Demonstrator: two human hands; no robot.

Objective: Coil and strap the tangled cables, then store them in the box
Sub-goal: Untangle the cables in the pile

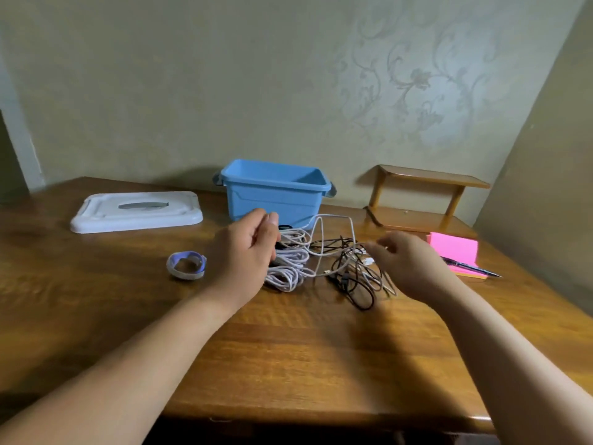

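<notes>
Fingers (263, 231) of left hand (245, 252) curl loosely, empty; right hand (414, 268) blurred, grip undeterminable; cables (288, 274) judged limp, light, best seized near a plug (369, 261).

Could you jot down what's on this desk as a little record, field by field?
cables: white and black, tangled in a heap on the table
box: blue, open, behind the cables
lid: white, lying left of the box
strap roll: left of the cables
left hand: fingers curled beside the white cables, grip unclear
right hand: blurred, at the tangle, grip unclear
right side: pink notepad, pen, small wooden shelf
</notes>
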